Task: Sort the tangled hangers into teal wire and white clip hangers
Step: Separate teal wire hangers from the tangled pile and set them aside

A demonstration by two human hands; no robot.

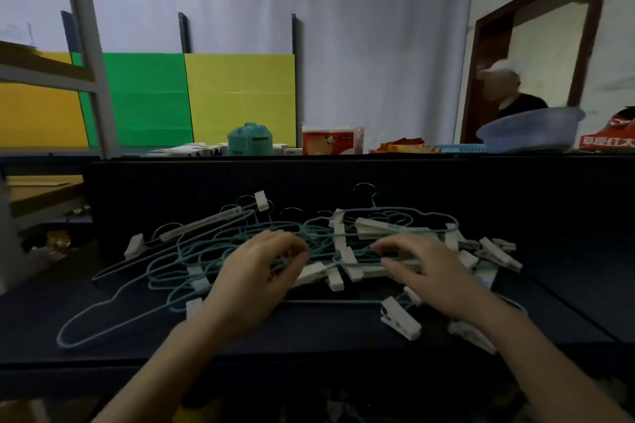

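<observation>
Teal wire hangers [165,261] & white clip hangers [395,228] — tangled; one pile.

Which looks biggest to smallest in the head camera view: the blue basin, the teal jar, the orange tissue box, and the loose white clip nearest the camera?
1. Blue basin.
2. Orange tissue box and teal jar look about alike.
3. White clip, smallest, though its nearness to the camera inflates it.

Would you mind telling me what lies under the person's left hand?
Under the left hand, tangled teal wire hangers and a white clip at its edge show. Whatever lies beneath the palm is covered.
</observation>
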